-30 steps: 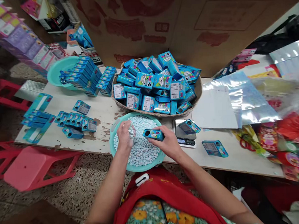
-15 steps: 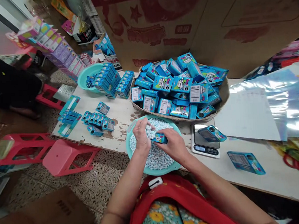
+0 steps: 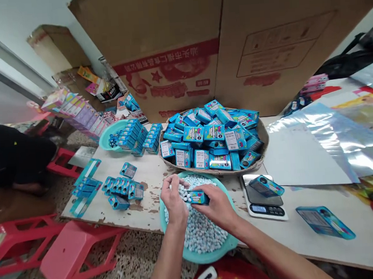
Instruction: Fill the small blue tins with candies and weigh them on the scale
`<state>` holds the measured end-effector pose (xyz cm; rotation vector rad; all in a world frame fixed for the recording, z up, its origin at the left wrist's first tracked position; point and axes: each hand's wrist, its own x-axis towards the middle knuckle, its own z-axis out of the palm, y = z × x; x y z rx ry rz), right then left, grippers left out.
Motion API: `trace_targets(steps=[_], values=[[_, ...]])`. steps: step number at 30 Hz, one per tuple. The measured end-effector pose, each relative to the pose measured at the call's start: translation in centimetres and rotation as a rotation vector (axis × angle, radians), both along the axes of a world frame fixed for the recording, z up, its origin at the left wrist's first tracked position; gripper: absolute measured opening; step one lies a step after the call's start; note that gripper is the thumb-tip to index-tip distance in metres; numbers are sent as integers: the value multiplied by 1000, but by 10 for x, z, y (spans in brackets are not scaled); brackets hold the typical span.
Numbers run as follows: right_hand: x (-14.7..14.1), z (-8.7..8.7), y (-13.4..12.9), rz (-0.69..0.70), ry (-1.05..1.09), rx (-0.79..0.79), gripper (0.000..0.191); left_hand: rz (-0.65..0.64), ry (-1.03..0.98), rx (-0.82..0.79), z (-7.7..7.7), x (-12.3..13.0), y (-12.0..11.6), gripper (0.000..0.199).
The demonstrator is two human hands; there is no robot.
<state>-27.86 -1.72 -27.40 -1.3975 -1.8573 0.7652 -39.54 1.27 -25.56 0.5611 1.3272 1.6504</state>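
Observation:
My left hand (image 3: 174, 199) is cupped around a heap of white candies (image 3: 184, 193) above a turquoise basin (image 3: 193, 257). My right hand (image 3: 215, 203) grips a small blue box (image 3: 199, 197) by its right end, its left end against the candies in my left palm. Loose white candies (image 3: 203, 231) fill much of the basin below. Just behind, a cardboard tray (image 3: 255, 162) is heaped with blue boxes (image 3: 216, 133). To the right, a digital scale (image 3: 266, 209) bears one blue box (image 3: 267, 186), and another box (image 3: 326, 221) lies farther right on the table.
Blue boxes (image 3: 121, 187) lie on the table (image 3: 153, 169) at left, near stacked boxes and a second turquoise basin (image 3: 106, 140). A large carton (image 3: 174, 39) stands behind. Red stools (image 3: 70, 252) and a person in dark clothing (image 3: 13, 154) are at left; plastic sheets lie right.
The camera view has tilted upward, so the table items appear lower and more of the carton shows. Both hands keep their hold on the candies and box over the basin.

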Motion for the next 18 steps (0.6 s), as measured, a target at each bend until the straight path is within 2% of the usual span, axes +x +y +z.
trace_targets(steps=[12,18], values=[[0,6,-1,-57,52,-30,34,-38,103,13,5,0,3,24],[-4,7,-3,-41,43,-13,35,-25,159,44,5,2,2,22]])
